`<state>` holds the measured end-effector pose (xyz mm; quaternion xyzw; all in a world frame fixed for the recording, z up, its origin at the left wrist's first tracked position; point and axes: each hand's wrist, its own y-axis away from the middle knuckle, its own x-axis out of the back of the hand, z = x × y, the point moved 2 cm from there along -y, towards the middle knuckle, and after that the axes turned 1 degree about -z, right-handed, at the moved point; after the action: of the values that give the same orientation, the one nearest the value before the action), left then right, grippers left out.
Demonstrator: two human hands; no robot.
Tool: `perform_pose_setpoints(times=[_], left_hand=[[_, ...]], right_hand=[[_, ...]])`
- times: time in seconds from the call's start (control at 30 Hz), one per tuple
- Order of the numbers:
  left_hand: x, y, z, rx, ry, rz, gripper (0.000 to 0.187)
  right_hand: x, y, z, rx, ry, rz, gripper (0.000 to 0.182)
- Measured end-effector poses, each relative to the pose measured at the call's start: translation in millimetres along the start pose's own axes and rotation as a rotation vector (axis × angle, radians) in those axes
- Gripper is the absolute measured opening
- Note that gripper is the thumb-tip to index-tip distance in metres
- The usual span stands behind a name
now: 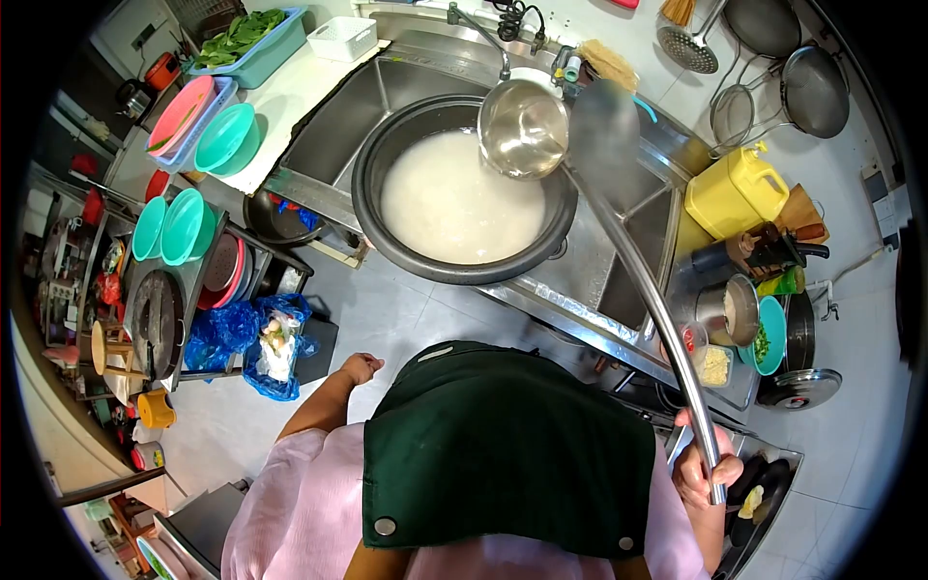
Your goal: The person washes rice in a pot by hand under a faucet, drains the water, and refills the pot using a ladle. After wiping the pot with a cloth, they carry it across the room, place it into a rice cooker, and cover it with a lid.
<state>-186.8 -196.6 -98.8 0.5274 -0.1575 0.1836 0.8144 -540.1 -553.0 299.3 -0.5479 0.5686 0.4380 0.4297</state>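
Note:
My right hand (706,464) is wrapped round the end of a long metal handle. At its far end a steel ladle (523,130) is raised over the back right rim of a big dark basin (464,273), which holds cloudy whitish liquid (462,198). The basin rests on the steel sink. My left hand (362,367) hangs low in front of the sink, its fingers curled in and nothing visible in them.
Beside the sink on the right are a yellow jug (737,193), a steel pot (727,309) and a teal bowl (764,338). Left are teal bowls (228,140), a leafy-greens tub (253,70) and a bin with blue bags (280,353). Pans (815,92) hang at the upper right.

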Motion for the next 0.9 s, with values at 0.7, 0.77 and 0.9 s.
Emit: perform_pose_setpoints(times=[0.7,0.77,0.9], left_hand=[[36.0,-7.3,-9.0,-0.13,0.044,0.616,0.036],[81.0,-9.9,2.2,-0.289,0.222,0.937,0.026],[178.8,48.8,118.1,-0.563,0.482,1.33,0.018]], right_hand=[[-37.0,14.1,10.7,0.277,-0.001,-0.542,0.07],[-40.9,17.7,7.1,0.353,0.047,-0.587,0.07],[-36.5,30.6,-17.3,0.558,0.188,-0.52,0.069]])
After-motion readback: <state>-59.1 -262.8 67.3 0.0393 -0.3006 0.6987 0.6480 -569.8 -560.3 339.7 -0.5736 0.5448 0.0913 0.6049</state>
